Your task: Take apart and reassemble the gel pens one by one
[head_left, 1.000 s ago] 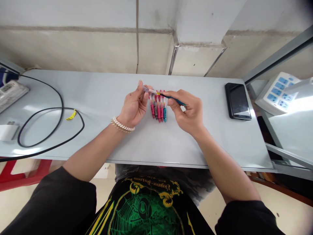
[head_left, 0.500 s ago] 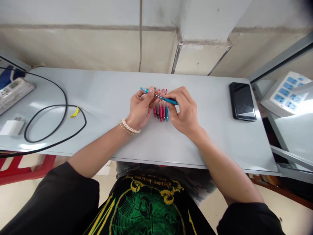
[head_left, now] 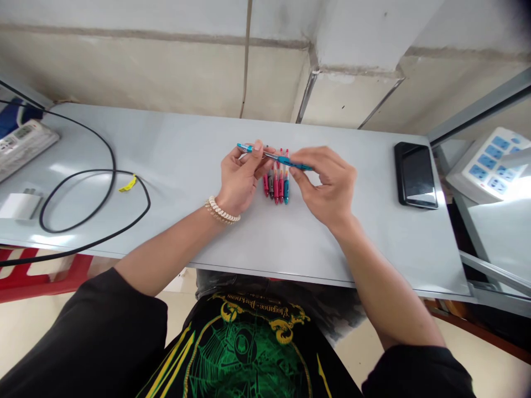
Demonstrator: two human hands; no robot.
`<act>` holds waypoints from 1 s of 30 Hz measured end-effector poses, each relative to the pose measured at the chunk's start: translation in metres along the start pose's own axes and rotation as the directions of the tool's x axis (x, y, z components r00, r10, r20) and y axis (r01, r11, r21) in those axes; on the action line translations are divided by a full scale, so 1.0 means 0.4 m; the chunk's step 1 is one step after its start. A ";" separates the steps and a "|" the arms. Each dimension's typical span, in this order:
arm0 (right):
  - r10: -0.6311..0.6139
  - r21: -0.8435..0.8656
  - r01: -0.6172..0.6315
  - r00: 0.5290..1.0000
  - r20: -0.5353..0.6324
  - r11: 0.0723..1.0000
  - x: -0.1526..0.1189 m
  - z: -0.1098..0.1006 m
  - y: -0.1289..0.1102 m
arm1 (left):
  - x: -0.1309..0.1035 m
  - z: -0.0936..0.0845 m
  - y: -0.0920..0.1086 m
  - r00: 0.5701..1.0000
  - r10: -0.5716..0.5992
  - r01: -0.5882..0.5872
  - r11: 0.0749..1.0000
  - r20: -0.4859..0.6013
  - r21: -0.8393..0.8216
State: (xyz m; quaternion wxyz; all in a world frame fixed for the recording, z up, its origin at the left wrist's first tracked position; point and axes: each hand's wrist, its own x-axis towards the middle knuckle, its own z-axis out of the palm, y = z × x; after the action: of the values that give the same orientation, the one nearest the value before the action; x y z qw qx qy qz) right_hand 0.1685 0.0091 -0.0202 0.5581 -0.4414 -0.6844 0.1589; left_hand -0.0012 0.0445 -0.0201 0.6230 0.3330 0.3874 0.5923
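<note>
A blue pen (head_left: 271, 156) is held between both hands above the table, tilted slightly down to the right. My left hand (head_left: 241, 176) pinches its clear, light-blue end between thumb and fingers. On the darker blue grip at the other end, my right hand (head_left: 327, 185) has its thumb and fingertips closed. Below the hands, several pens lie side by side on the table: red ones (head_left: 276, 190), a dark grey one (head_left: 271, 185) and a blue one (head_left: 286, 190). Their upper parts are partly hidden by my fingers.
On the grey table (head_left: 174, 141) a black cable (head_left: 112, 171) with a yellow tag (head_left: 128, 184) loops at left, near a white charger (head_left: 20, 205) and a power strip (head_left: 25, 146). A phone-like black device (head_left: 416, 176) lies right, before a white socket block (head_left: 492, 166).
My right hand has shifted to the right along the blue pen, away from my left hand, showing more of its grip. The left hand keeps its pinch. The view has shifted a little.
</note>
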 end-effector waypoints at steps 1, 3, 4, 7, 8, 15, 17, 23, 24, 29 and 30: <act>0.000 -0.003 0.000 1.000 -0.001 1.000 0.000 0.001 -0.002 | -0.001 0.000 0.000 1.000 0.005 -0.005 1.000 0.007 -0.002; 0.021 -0.006 -0.021 1.000 -0.018 1.000 -0.001 0.001 -0.007 | -0.002 0.000 -0.001 1.000 0.015 -0.015 1.000 0.011 -0.010; 0.024 -0.009 -0.024 0.999 -0.022 1.000 -0.001 0.001 -0.009 | -0.003 0.000 -0.002 1.000 0.017 -0.017 1.000 0.008 -0.012; -0.007 -0.033 0.006 1.000 -0.008 0.999 0.001 -0.004 -0.012 | -0.003 0.002 0.000 1.000 0.008 -0.008 1.000 -0.013 -0.002; -0.006 -0.041 0.006 1.000 -0.010 0.999 0.002 -0.006 -0.013 | -0.003 0.003 0.001 1.000 -0.001 0.001 1.000 -0.015 0.005; 0.018 -0.065 -0.016 0.999 0.027 0.998 0.000 -0.011 -0.017 | -0.005 0.005 0.006 1.000 -0.017 0.017 1.000 -0.023 0.018; 0.037 -0.060 -0.036 0.999 0.012 0.998 -0.001 -0.010 -0.020 | -0.005 0.004 0.005 1.000 -0.003 0.003 1.000 -0.013 0.015; 0.078 -0.047 -0.075 0.995 0.070 0.996 -0.006 -0.006 -0.021 | -0.010 0.003 0.002 1.000 0.012 -0.012 0.999 0.013 0.033; 0.104 -0.022 -0.102 0.992 0.074 0.995 -0.007 -0.004 -0.020 | -0.010 0.001 0.002 1.000 0.012 -0.013 0.999 0.017 0.039; 0.351 0.255 -0.418 0.897 0.268 0.872 -0.004 0.006 -0.012 | -0.005 -0.006 0.015 0.994 -0.029 0.024 0.999 0.105 0.041; 0.357 0.282 -0.441 0.884 0.303 0.852 -0.001 0.007 -0.011 | -0.002 -0.005 0.024 0.991 -0.047 0.044 0.999 0.125 0.026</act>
State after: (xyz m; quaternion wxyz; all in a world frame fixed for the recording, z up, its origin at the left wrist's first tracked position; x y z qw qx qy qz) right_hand 0.1640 0.0070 -0.0183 0.4941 -0.4481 -0.6008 0.4405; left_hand -0.0077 0.0442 -0.0126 0.6557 0.3678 0.3618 0.5513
